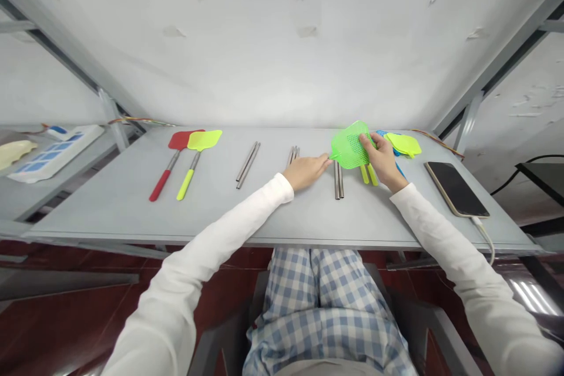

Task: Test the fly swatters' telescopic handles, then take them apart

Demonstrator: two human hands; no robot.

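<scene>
Grey table (106,211) carried a red fly swatter (175,150), a yellow fly swatter (198,150), steel tubes (247,165) and a smartphone (456,189). Over its right half, the right hand (383,160) grasped the mesh head of a green fly swatter (348,144), while the open left hand (306,171) lay just beside it, fingertips (326,160) touching its stem.

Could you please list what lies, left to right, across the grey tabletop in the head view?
Red plastic fly swatter, yellow plastic fly swatter, paired steel rods, left hand, green plastic fly swatter, right hand, black smartphone.
</scene>
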